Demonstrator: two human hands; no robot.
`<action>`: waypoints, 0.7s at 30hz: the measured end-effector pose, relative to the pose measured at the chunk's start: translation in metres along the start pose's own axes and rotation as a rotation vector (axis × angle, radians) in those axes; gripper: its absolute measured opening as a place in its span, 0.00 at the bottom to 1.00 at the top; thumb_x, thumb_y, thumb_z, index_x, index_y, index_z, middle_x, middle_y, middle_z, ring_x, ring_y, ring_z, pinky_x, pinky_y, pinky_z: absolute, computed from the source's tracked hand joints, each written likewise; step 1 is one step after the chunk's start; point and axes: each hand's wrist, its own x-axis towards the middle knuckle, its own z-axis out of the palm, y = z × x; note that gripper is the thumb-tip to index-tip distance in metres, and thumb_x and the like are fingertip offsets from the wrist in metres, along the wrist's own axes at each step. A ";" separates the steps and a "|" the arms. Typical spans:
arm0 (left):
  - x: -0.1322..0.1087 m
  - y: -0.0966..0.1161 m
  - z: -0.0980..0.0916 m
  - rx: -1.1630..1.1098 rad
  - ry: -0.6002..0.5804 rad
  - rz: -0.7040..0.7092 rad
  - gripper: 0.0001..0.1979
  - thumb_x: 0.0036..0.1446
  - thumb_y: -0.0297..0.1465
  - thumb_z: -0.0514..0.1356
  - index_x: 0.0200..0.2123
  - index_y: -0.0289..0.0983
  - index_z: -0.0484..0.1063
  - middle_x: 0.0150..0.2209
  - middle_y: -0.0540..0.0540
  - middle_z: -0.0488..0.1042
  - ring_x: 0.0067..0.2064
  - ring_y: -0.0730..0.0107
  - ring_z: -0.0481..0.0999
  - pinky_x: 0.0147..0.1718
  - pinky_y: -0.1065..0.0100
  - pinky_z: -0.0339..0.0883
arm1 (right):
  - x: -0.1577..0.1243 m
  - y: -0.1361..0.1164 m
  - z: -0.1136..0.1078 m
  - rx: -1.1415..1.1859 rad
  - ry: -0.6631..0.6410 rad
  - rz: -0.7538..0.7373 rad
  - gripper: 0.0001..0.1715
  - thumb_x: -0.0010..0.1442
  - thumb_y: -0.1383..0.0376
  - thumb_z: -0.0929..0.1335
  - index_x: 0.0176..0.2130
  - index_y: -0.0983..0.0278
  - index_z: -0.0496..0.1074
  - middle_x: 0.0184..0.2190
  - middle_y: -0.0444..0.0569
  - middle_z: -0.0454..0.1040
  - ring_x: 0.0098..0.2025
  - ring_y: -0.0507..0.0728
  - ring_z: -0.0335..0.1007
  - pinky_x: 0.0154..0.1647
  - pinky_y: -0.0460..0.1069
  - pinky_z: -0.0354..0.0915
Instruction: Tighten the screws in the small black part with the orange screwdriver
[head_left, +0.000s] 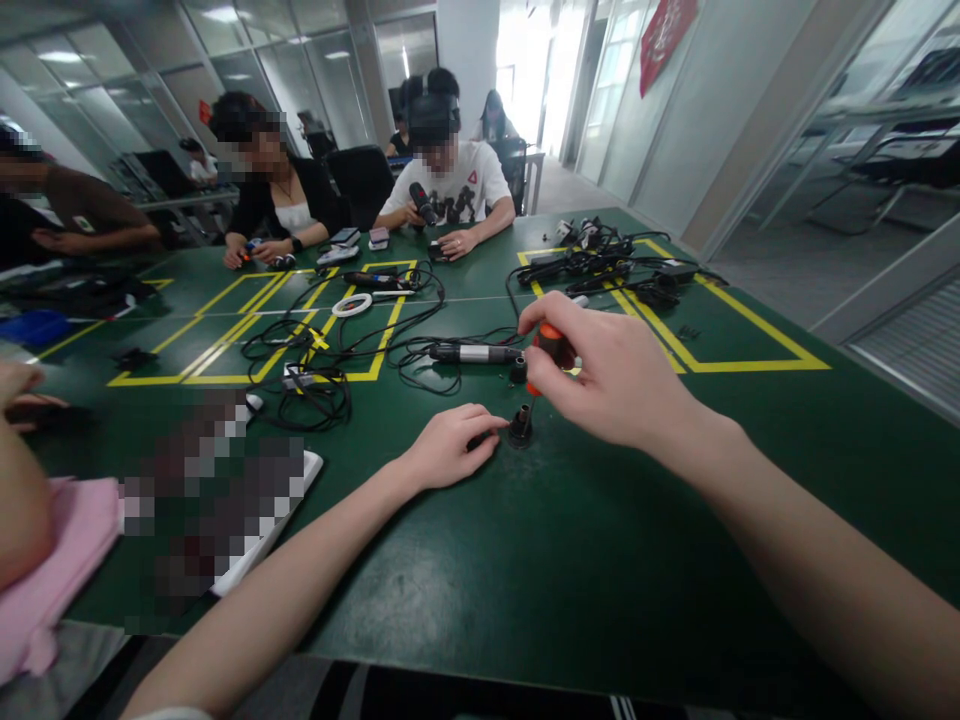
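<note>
My right hand is closed around the orange-and-black handle of a screwdriver, held upright. Its thin shaft points down to a small round black part, which stands on the green table and has a narrow post on top. Whether the tip sits in a screw is too small to tell. From the left, my left hand rests on the table with its index finger stretched to the edge of that part and its thumb apart. Just behind, a small black cylinder stands beside a black-and-silver pen-shaped tool.
Black cables with a white tag lie left of centre, near a white ring. More tangled cables lie at the back right, across yellow tape. A blurred white-edged object lies beside my left forearm. Co-workers sit across and to the left.
</note>
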 end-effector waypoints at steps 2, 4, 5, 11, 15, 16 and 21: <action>0.000 0.001 0.000 0.005 -0.006 -0.009 0.14 0.69 0.29 0.57 0.53 0.37 0.79 0.41 0.44 0.80 0.41 0.65 0.80 0.44 0.66 0.75 | 0.000 -0.001 -0.001 0.019 -0.006 -0.002 0.12 0.65 0.61 0.62 0.41 0.62 0.72 0.26 0.47 0.74 0.25 0.56 0.65 0.30 0.50 0.52; 0.000 0.002 -0.001 0.009 -0.007 -0.010 0.15 0.69 0.29 0.57 0.54 0.38 0.79 0.41 0.44 0.80 0.41 0.65 0.79 0.44 0.65 0.75 | 0.000 -0.001 -0.001 0.026 -0.021 0.012 0.14 0.68 0.56 0.62 0.38 0.61 0.71 0.24 0.46 0.73 0.25 0.56 0.65 0.30 0.50 0.52; 0.000 0.002 -0.001 0.008 -0.008 -0.009 0.15 0.69 0.29 0.57 0.54 0.38 0.79 0.41 0.44 0.80 0.41 0.65 0.79 0.44 0.65 0.75 | 0.000 -0.001 -0.001 0.022 -0.023 0.024 0.16 0.69 0.53 0.63 0.36 0.61 0.71 0.24 0.45 0.72 0.25 0.56 0.65 0.30 0.49 0.51; 0.000 0.000 -0.001 -0.014 -0.009 -0.009 0.20 0.70 0.28 0.57 0.63 0.40 0.74 0.40 0.46 0.80 0.39 0.66 0.79 0.43 0.66 0.75 | 0.000 0.000 -0.001 -0.022 -0.005 0.031 0.09 0.65 0.59 0.64 0.38 0.61 0.71 0.24 0.45 0.72 0.24 0.56 0.65 0.29 0.50 0.50; 0.000 -0.001 0.000 -0.015 -0.010 0.004 0.21 0.70 0.29 0.57 0.63 0.39 0.74 0.40 0.45 0.79 0.40 0.65 0.79 0.43 0.65 0.75 | 0.000 -0.001 -0.001 0.003 -0.007 0.014 0.08 0.61 0.63 0.64 0.40 0.62 0.70 0.27 0.46 0.74 0.25 0.55 0.64 0.30 0.50 0.53; 0.000 -0.001 0.000 -0.013 -0.008 0.008 0.20 0.70 0.29 0.57 0.63 0.39 0.75 0.40 0.45 0.79 0.40 0.65 0.79 0.43 0.65 0.75 | 0.000 -0.001 -0.001 0.010 -0.011 0.014 0.08 0.63 0.62 0.64 0.39 0.62 0.70 0.27 0.46 0.74 0.25 0.55 0.65 0.30 0.50 0.53; 0.000 -0.001 0.001 -0.009 -0.003 0.005 0.18 0.70 0.29 0.57 0.61 0.38 0.76 0.40 0.45 0.79 0.40 0.66 0.79 0.44 0.66 0.75 | 0.001 0.000 0.000 0.022 -0.017 0.028 0.14 0.67 0.53 0.67 0.36 0.61 0.69 0.25 0.45 0.73 0.25 0.56 0.66 0.30 0.50 0.51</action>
